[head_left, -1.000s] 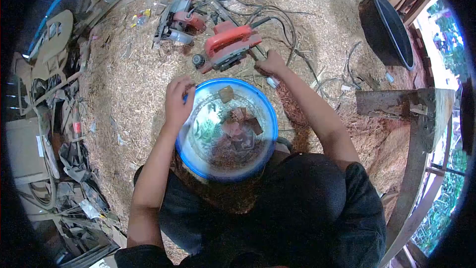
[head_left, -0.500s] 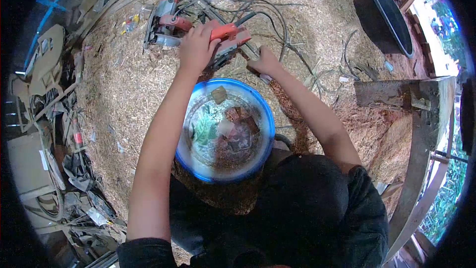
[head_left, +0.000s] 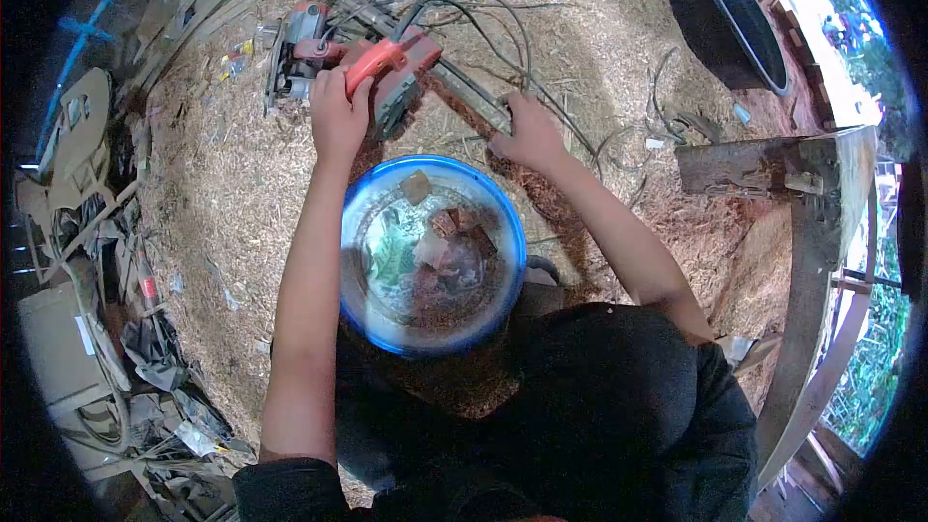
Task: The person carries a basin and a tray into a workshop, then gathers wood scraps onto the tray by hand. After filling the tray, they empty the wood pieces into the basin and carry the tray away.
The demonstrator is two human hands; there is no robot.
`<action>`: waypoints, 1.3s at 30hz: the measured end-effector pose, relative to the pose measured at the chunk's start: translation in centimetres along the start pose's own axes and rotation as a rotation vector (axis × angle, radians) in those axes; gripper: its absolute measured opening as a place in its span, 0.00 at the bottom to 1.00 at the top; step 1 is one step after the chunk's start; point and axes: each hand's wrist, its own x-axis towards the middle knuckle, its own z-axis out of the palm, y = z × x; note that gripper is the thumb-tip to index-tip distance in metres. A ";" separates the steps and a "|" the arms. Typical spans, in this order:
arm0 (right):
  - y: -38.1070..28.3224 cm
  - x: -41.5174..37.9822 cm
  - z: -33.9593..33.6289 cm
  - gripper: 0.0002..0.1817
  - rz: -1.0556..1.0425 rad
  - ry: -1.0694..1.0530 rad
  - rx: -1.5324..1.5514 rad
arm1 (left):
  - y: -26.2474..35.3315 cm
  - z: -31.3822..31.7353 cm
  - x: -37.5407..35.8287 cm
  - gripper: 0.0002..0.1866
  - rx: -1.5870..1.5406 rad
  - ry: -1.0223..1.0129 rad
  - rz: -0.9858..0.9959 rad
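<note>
My left hand [head_left: 340, 114] is closed around the red handle of a corded electric planer [head_left: 411, 56]. The planer sits over a long, narrow wooden strip [head_left: 469, 87] that slants from upper left to lower right. Toward the strip's near end, my right hand [head_left: 534, 132] grips it with bent fingers. Left of the planer lies a second red and grey power tool [head_left: 307, 43]. Between my forearms is a round blue-rimmed tub [head_left: 519, 232], with several small wood pieces on its pale, dusty surface.
Black cables [head_left: 522, 29] loop over the shavings-covered ground [head_left: 242, 155] beyond the tools. A large black basin [head_left: 725, 29] stands at upper right, with a wooden frame [head_left: 812, 222] below it. Scrap and cardboard [head_left: 68, 329] pile up along the left.
My left hand has moved left with the planer along the strip. My right hand has shifted slightly right and nearer to me, still on the strip.
</note>
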 end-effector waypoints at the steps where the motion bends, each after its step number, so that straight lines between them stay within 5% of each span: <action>1: -0.6 -0.6 -1.3 0.32 -0.057 0.035 -0.018 | -0.3 0.0 0.0 0.17 0.003 0.021 0.026; 23: -13.1 -5.1 -21.8 0.20 -0.258 0.806 0.646 | -2.3 -0.9 -0.1 0.19 0.014 -0.002 -0.077; 33: -11.7 -1.7 -21.2 0.20 -0.392 0.813 0.365 | 1.4 4.1 1.3 0.21 0.094 -0.084 0.010; 39: -11.7 -1.4 -18.6 0.23 -0.356 0.773 0.572 | 3.7 7.4 1.3 0.22 0.134 -0.184 0.045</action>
